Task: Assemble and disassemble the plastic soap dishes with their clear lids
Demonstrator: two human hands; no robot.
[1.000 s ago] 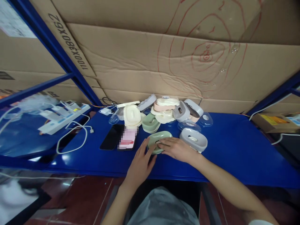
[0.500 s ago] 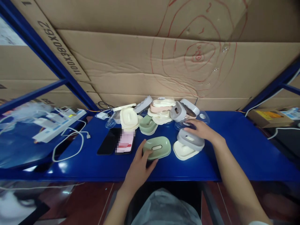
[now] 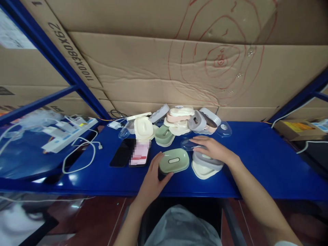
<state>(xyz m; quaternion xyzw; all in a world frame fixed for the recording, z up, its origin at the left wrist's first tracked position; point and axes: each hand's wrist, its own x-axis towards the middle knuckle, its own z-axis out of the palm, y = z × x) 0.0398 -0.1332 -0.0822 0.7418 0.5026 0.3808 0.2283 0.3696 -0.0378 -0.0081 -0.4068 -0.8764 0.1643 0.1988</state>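
One blue table (image 3: 269, 160); your left hand (image 3: 153, 176) and right hand (image 3: 215, 149), over its front half; one green dish (image 3: 176, 154), between them, left end gripped by your left thumb and fingers; one clear cover (image 3: 188, 145), pinched in your right fingers

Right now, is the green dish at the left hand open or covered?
Open: the green dish shows its hollow inside, uncovered.

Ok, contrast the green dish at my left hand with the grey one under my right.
The left hand grips the green dish; the grey dish sits on a cream piece. The green dish shows nearly whole; the right hand partly hides the grey dish. Both look round-cornered.
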